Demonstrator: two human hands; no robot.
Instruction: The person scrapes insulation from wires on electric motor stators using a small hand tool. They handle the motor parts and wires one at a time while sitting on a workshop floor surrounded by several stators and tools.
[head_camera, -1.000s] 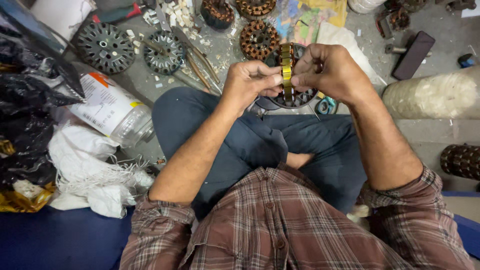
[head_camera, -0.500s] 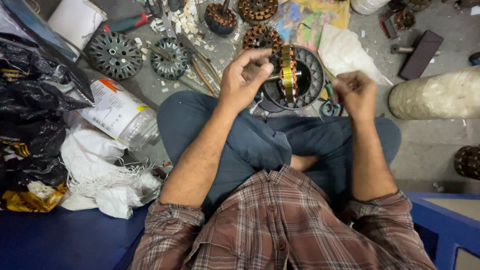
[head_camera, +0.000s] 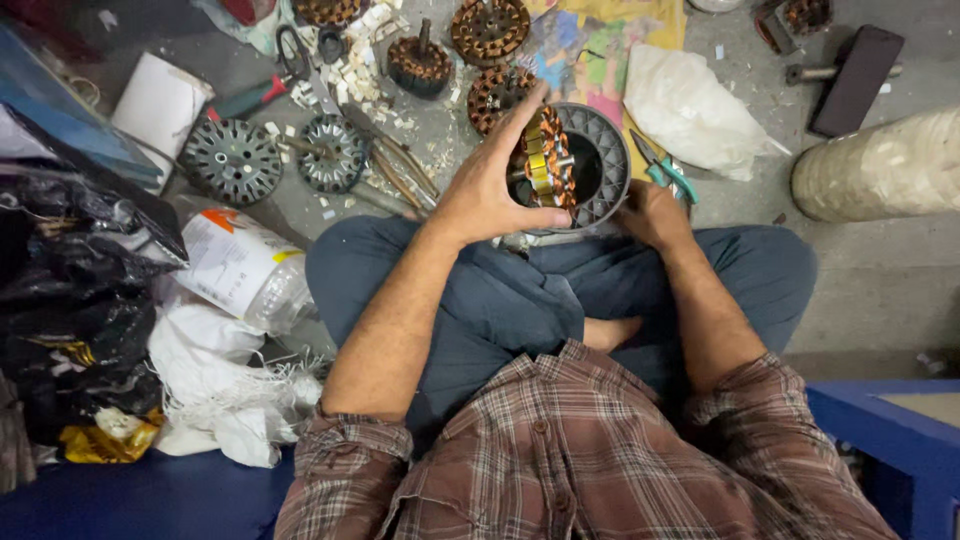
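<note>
**Wound stator held over a grey motor housing**

At the far left lies a heap of black plastic bags (head_camera: 75, 300); beside it a clear plastic jar (head_camera: 245, 270) with a white and orange label lies on its side, with bundled white cloth (head_camera: 215, 385) just below it; above them a white paper roll (head_camera: 160, 110) rests near two grey finned motor covers (head_camera: 232, 160), with a pair of scissors (head_camera: 300, 65) and scattered white paper scraps close by on the concrete floor.

Toward the middle, the left hand (head_camera: 490, 185) is raised over the person's crossed legs; its fingers are curled part-way round a copper-wound stator (head_camera: 545, 160) with yellow insulation strips, gripping it on edge so that it stands upright; the stator sits right at the mouth of a round grey motor housing (head_camera: 605, 150), which rests on the floor against the knees; whether the stator touches the housing cannot be told.

Beyond it, more wound stators (head_camera: 490, 30) stand on the floor next to coloured printed paper (head_camera: 600, 50).

To the right, the right hand (head_camera: 650, 212) lies low at the housing's lower rim, fingers loosely bent; whether it grips the rim or merely rests there cannot be told; green-handled pliers (head_camera: 660, 170) lie just beside it; further right come a white plastic bag (head_camera: 695, 110), a dark flat block (head_camera: 855, 65) and a pale wrapped roll (head_camera: 880, 165).
</note>
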